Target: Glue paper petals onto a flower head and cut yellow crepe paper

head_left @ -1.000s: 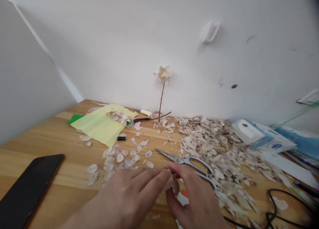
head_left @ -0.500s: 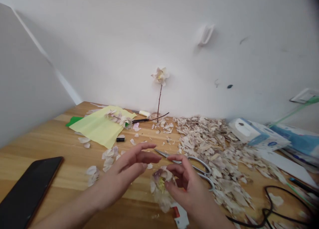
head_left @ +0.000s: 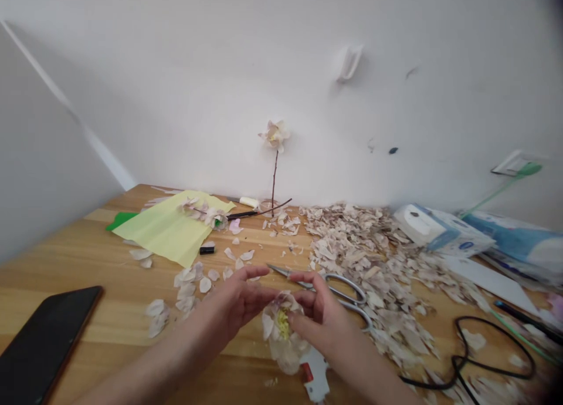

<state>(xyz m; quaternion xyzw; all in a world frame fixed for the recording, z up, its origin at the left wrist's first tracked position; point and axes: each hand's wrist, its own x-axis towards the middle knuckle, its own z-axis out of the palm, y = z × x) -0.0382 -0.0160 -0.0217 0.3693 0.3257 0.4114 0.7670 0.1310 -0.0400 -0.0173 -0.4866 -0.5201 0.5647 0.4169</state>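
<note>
A flower of pale, thin petals with a yellow center (head_left: pixel 282 324) is held in my right hand (head_left: pixel 323 317), thumb near the yellow center and fingers curled behind the petals. My left hand (head_left: pixel 240 299) is at the flower's far left side, fingers stretched out. Its fingertips reach the petals' edge, though whether they press on them I cannot tell. Just behind my right hand lies a pair of scissors (head_left: pixel 347 289), partly covered by it. Below the flower, a white and red piece (head_left: pixel 314 374) sits on the wooden table (head_left: pixel 211 370).
A large heap of dried petals (head_left: pixel 352 235) spreads at the right. Loose petals (head_left: pixel 187 290) lie left of my hands. A flower on a twig (head_left: pixel 275 136) stands by the wall. Also around: yellow paper (head_left: pixel 162 226), phone (head_left: pixel 48 340), tissue pack (head_left: pixel 444 229), black cable (head_left: pixel 457 364).
My left hand has come in from the upper left to the flower's edge, its fingers lowered. The flower stays in my right hand. The view has shifted slightly.
</note>
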